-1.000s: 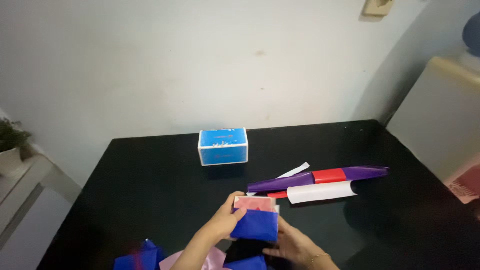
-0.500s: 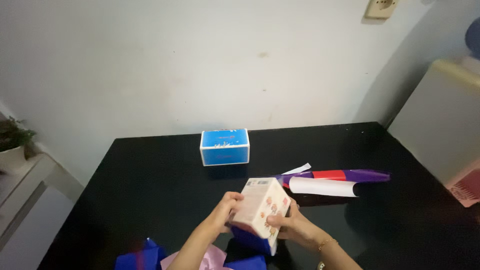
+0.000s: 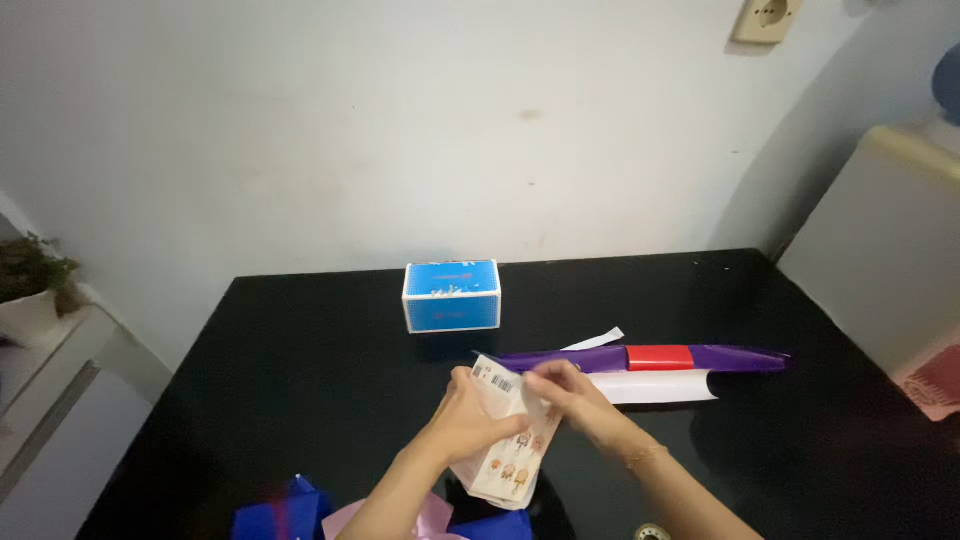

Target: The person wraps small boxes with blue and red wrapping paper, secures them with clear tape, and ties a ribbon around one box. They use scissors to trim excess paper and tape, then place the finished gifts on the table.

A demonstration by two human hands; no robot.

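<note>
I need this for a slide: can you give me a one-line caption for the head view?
Both hands, left and right, grip a white printed box over a black table.

I see both forearms bare, no sleeves; my right hand [image 3: 565, 392] wears a thin gold bracelet [image 3: 640, 457] (at five o'clock of it).

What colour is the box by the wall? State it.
The box is blue with white edges, seen in the head view.
</note>
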